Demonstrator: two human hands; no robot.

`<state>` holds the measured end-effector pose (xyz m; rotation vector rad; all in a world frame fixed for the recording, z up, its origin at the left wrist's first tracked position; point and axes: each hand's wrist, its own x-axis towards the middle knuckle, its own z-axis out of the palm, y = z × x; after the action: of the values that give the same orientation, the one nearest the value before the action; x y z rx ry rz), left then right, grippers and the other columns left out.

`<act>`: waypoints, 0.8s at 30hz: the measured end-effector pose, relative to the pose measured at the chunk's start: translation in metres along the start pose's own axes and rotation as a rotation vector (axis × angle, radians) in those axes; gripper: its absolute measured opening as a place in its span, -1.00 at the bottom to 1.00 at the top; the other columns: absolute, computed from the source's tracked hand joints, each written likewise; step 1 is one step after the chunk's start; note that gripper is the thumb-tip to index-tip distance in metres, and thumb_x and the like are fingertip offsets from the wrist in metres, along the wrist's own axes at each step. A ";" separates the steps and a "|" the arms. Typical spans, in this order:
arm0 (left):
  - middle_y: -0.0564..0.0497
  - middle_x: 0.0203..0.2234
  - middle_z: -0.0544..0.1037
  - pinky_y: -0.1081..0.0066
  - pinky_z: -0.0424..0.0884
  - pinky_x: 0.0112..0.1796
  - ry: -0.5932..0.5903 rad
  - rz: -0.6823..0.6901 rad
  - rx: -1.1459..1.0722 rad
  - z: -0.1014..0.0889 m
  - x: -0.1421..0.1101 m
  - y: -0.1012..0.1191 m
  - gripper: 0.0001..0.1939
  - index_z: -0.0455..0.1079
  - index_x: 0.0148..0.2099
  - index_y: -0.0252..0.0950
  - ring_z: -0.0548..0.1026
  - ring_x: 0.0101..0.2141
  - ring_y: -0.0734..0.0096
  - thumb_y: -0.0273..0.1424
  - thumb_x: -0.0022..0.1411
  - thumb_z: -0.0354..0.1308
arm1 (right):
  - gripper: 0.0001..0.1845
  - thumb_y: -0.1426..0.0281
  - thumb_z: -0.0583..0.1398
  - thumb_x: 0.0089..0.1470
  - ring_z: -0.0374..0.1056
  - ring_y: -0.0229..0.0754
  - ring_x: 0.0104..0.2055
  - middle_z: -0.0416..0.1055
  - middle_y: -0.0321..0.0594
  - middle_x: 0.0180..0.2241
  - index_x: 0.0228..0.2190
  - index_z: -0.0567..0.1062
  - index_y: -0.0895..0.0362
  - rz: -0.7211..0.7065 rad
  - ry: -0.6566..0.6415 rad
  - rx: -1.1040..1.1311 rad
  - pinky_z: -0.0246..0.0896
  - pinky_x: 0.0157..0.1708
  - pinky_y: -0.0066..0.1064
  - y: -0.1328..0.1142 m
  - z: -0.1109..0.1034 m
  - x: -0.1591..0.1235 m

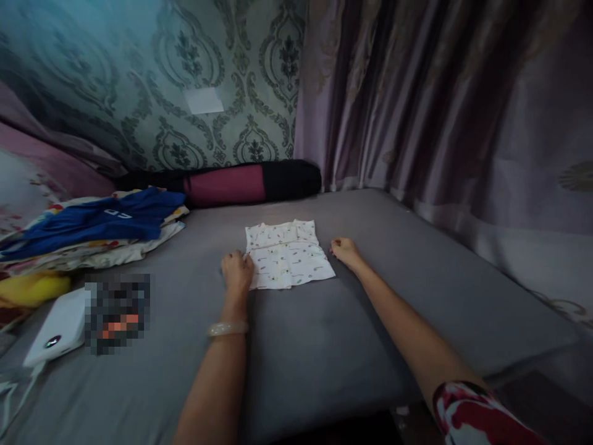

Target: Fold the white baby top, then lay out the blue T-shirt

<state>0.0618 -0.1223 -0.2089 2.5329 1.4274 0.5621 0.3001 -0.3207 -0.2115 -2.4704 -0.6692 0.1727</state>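
A small white garment (291, 256) with a scattered print lies folded flat on the grey bed sheet. A crease runs across it, with a narrower section at the far side. My left hand (237, 270), a pale bracelet on its wrist, rests at the garment's left edge. Its fingers are curled downward and the tips are hidden, so whether it grips the fabric does not show. To the right of the garment is my right hand (345, 250), apart from the cloth. Its fingers are curled closed, and nothing shows in them.
Blue clothing (106, 216) tops a pile of fabrics at left. A white device with a cable (62, 324) lies near a pixelated patch. A black and maroon roll (227, 184) lies against the patterned wall. Purple curtains (417, 105) hang along the bed's right side.
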 end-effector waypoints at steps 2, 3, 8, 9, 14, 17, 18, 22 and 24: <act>-0.35 -0.17 0.49 0.24 0.31 -0.07 -0.017 -0.014 0.011 -0.003 -0.004 -0.004 -0.67 0.37 -0.06 -0.47 0.43 -0.05 0.05 -0.34 0.27 -0.05 | -0.73 0.37 0.08 0.18 0.46 -0.17 -0.23 0.55 -0.11 -0.30 -0.23 0.55 0.19 -0.028 -0.037 -0.003 0.25 -0.29 -0.47 -0.001 -0.003 -0.012; -0.33 -0.18 0.50 0.26 0.33 -0.10 -0.025 -0.026 0.011 -0.005 -0.006 -0.006 -0.68 0.36 -0.07 -0.45 0.45 -0.07 0.06 -0.32 0.28 -0.04 | -0.73 0.35 0.10 0.17 0.45 -0.16 -0.23 0.55 -0.10 -0.29 -0.23 0.55 0.19 -0.048 -0.059 -0.013 0.24 -0.28 -0.46 -0.003 -0.005 -0.019; -0.24 -0.27 0.53 0.29 0.34 -0.22 -0.085 -0.091 -0.009 -0.015 -0.012 -0.016 -0.71 0.35 -0.15 -0.39 0.49 -0.17 0.07 -0.25 0.28 0.02 | -0.58 0.21 0.17 0.10 0.43 -0.06 -0.17 0.52 -0.05 -0.20 -0.06 0.47 0.18 -0.172 -0.155 -0.134 0.24 -0.23 -0.37 -0.013 -0.013 -0.049; -0.22 -0.29 0.53 0.30 0.35 -0.22 -0.104 -0.097 -0.027 -0.018 -0.013 -0.018 -0.71 0.35 -0.14 -0.40 0.48 -0.17 0.08 -0.25 0.27 0.05 | -0.56 0.21 0.18 0.09 0.42 -0.05 -0.16 0.51 -0.04 -0.18 -0.04 0.45 0.18 -0.180 -0.169 -0.143 0.23 -0.22 -0.36 -0.014 -0.014 -0.054; -0.03 -0.42 0.50 0.43 0.39 -0.41 -0.330 -0.150 -0.372 -0.037 -0.019 -0.031 -0.39 0.17 0.20 -0.36 0.49 -0.38 0.30 -0.21 0.18 0.16 | -0.47 0.31 0.13 0.11 0.39 -0.17 -0.39 0.49 -0.23 -0.42 0.12 0.31 0.15 -0.205 -0.314 0.037 0.22 -0.35 -0.41 -0.009 -0.016 -0.062; 0.11 -0.51 0.41 0.52 0.34 -0.49 -0.473 -0.072 -0.608 -0.048 -0.028 -0.038 -0.25 0.03 0.33 -0.23 0.42 -0.50 0.45 -0.20 0.14 0.16 | -0.41 0.40 0.10 0.11 0.31 -0.25 -0.48 0.43 -0.33 -0.48 0.19 0.25 0.11 -0.307 -0.373 0.167 0.18 -0.41 -0.45 -0.001 -0.019 -0.063; 0.13 -0.53 0.38 0.53 0.32 -0.49 -0.505 -0.018 -0.633 -0.051 -0.031 -0.040 -0.27 0.07 0.31 -0.22 0.40 -0.50 0.47 -0.24 0.12 0.16 | -0.40 0.45 0.11 0.07 0.31 -0.25 -0.46 0.43 -0.32 -0.44 0.17 0.28 0.11 -0.359 -0.392 0.181 0.17 -0.40 -0.46 0.001 -0.021 -0.063; 0.14 -0.51 0.40 0.53 0.30 -0.48 -0.574 0.151 -0.539 -0.059 -0.037 -0.041 -0.38 0.28 0.19 -0.21 0.36 -0.51 0.50 -0.50 0.02 0.10 | -0.33 0.61 0.13 -0.14 0.32 -0.23 -0.31 0.43 -0.20 -0.25 0.08 0.39 0.18 -0.523 -0.482 0.101 0.19 -0.30 -0.47 0.007 -0.028 -0.065; 0.08 -0.36 0.49 0.51 0.35 -0.38 -0.497 0.218 -0.459 -0.058 -0.036 -0.039 -0.35 0.33 0.14 -0.22 0.42 -0.43 0.48 -0.59 -0.07 0.07 | -0.37 0.64 0.13 -0.15 0.32 -0.22 -0.24 0.40 -0.15 -0.19 0.04 0.42 0.19 -0.590 -0.437 0.053 0.19 -0.22 -0.46 0.007 -0.029 -0.065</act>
<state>-0.0092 -0.1338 -0.1776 2.2443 0.7551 0.2243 0.2540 -0.3725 -0.1930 -2.0873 -1.5174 0.4941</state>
